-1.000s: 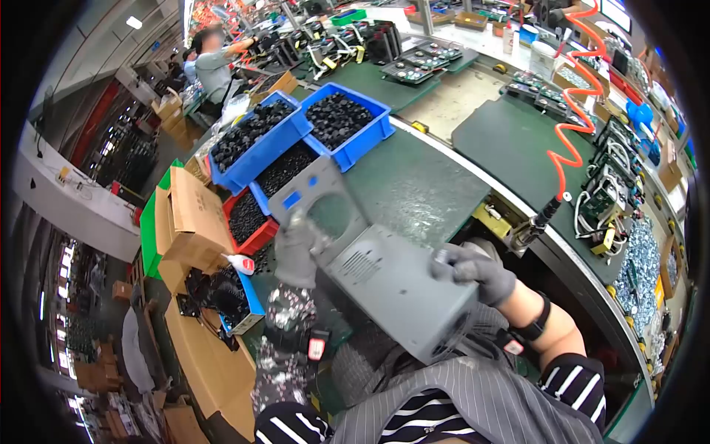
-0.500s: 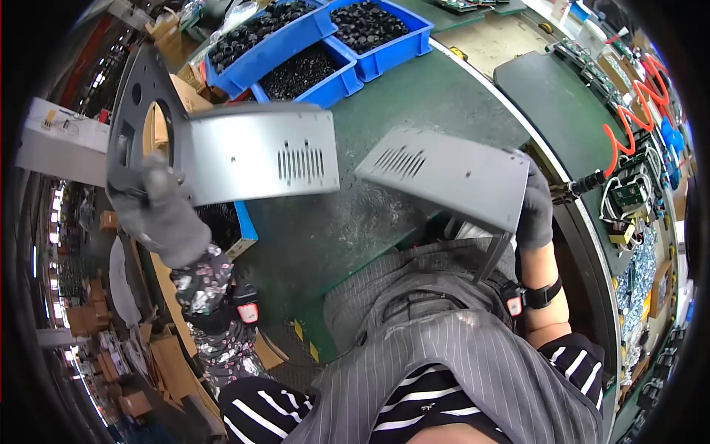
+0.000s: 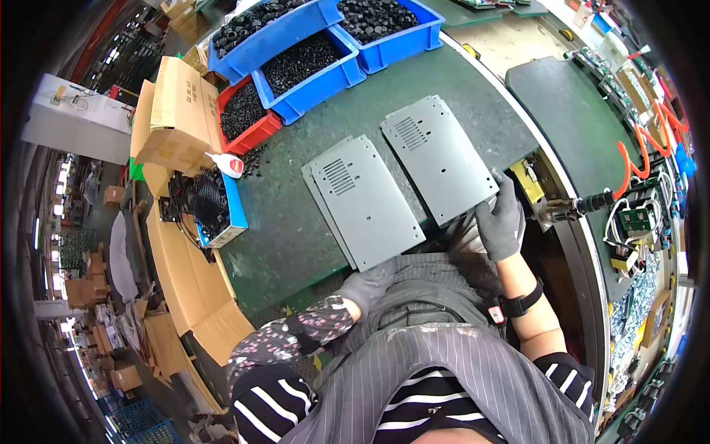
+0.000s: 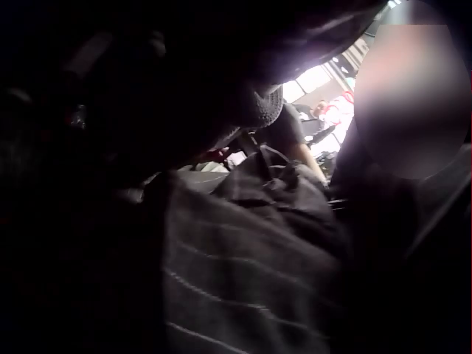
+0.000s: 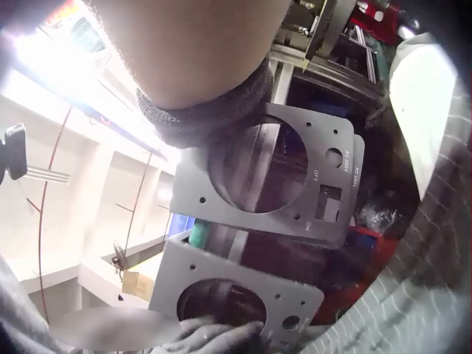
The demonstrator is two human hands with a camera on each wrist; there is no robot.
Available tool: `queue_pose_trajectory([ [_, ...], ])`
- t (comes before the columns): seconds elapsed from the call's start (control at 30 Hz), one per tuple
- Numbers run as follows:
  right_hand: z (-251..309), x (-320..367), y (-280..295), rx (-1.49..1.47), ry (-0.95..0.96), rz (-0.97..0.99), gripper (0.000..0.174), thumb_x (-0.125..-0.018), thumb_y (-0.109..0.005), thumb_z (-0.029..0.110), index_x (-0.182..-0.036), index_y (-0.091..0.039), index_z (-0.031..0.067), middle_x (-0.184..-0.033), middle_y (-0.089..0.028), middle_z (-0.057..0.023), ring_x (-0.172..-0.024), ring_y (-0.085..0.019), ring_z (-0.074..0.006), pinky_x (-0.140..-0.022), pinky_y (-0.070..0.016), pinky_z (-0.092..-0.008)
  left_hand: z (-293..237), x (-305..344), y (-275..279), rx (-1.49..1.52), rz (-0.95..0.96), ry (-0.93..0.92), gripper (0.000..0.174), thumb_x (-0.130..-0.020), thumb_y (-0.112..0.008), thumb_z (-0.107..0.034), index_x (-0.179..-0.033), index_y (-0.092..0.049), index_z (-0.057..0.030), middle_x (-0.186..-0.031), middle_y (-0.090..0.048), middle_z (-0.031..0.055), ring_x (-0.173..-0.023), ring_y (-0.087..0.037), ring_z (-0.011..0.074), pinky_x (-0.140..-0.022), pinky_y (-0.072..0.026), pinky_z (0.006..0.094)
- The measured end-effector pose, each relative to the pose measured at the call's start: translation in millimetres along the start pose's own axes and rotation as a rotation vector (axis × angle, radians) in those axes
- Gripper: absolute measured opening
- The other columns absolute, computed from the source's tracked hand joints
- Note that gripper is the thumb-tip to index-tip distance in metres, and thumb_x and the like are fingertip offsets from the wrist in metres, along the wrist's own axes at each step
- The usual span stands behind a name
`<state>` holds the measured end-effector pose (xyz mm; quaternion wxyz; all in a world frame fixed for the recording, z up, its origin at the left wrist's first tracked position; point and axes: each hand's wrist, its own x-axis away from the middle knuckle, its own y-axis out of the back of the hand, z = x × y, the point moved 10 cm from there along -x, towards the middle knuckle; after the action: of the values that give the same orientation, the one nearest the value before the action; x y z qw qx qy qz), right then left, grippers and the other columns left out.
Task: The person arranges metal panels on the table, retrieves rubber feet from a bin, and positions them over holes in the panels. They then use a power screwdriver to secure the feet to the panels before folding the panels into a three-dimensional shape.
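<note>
Two grey L-shaped metal casing panels lie side by side on the green mat: the left panel (image 3: 366, 200) and the right panel (image 3: 441, 159), each with a slotted vent at its far end. Doubled edges show at both. Their bent-down faces, with round cutouts and ON/OFF lettering, hang past the near mat edge in the right wrist view. My gloved right hand (image 3: 504, 222) grips the right panel's near right corner. Low at the left panel's near edge is my gloved left hand (image 3: 367, 287); its fingers (image 5: 221, 338) lie along that panel's hanging face (image 5: 166, 276).
Blue bins (image 3: 296, 111) and a red bin (image 3: 268, 127) of small black parts stand at the back left. Nearer are a cardboard box (image 3: 181, 111), a white bottle (image 3: 229, 164) and a blue-sided box (image 3: 235, 211). A power screwdriver (image 3: 584, 206) on an orange coiled hose hangs at right.
Both panels, held up apart half a second ago, now lie flat on the mat beside each other. My left hand has come down and right, to the near edge; my right hand has shifted left.
</note>
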<state>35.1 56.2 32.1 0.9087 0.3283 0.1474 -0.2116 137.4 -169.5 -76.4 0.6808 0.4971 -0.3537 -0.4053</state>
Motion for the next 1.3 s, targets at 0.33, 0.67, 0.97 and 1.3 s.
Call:
queue_pose_trajectory([
  [0.33, 47, -8, -15, 0.159, 0.261, 0.286, 0.065, -0.056, -0.066, 0.008, -0.119, -0.048, 0.0127, -0.100, -0.048, -0.0176, -0.092, -0.048, -0.0341, -0.080, -0.0407, -0.0409, 83, -34, 126, 0.217, -0.320, 0.501, 0.049, -0.061, -0.068, -0.022, -0.109, -0.055, -0.0160, -0.110, -0.053, 0.0042, -0.110, -0.046, 0.0269, -0.096, -0.0322, 0.0486],
  [0.67, 31, -42, -3, -0.113, 0.322, 0.334, 0.051, -0.057, -0.060, 0.004, -0.108, -0.054, 0.0067, -0.088, -0.056, -0.0119, -0.082, -0.055, -0.0283, -0.072, -0.0455, -0.0363, 117, -16, 164, 0.262, -0.297, 0.684, 0.050, -0.059, -0.055, -0.006, -0.109, -0.055, -0.0087, -0.113, -0.054, 0.0113, -0.110, -0.047, 0.0333, -0.095, -0.0339, 0.0502],
  [0.97, -37, -70, 62, 0.101, 0.171, 0.029, 0.053, -0.061, -0.056, 0.001, -0.113, -0.055, 0.0082, -0.108, -0.059, -0.0112, -0.100, -0.053, -0.0284, -0.088, -0.0434, -0.0353, 118, 124, 195, -0.158, -0.498, 1.024, 0.038, -0.060, -0.052, -0.001, -0.097, -0.060, -0.0071, -0.105, -0.055, 0.0134, -0.096, -0.050, 0.0333, -0.084, -0.0400, 0.0425],
  [1.3, -2, -44, 2, 0.591, 0.232, 0.340, 0.069, -0.058, -0.064, 0.013, -0.123, -0.048, 0.0281, -0.120, -0.043, -0.0145, -0.111, -0.039, -0.0370, -0.093, -0.0347, -0.0438, 97, 70, 94, 0.205, -0.071, 0.824, 0.055, -0.070, -0.063, -0.036, -0.121, -0.050, -0.0164, -0.128, -0.045, 0.0077, -0.123, -0.036, 0.0348, -0.097, -0.0256, 0.0580],
])
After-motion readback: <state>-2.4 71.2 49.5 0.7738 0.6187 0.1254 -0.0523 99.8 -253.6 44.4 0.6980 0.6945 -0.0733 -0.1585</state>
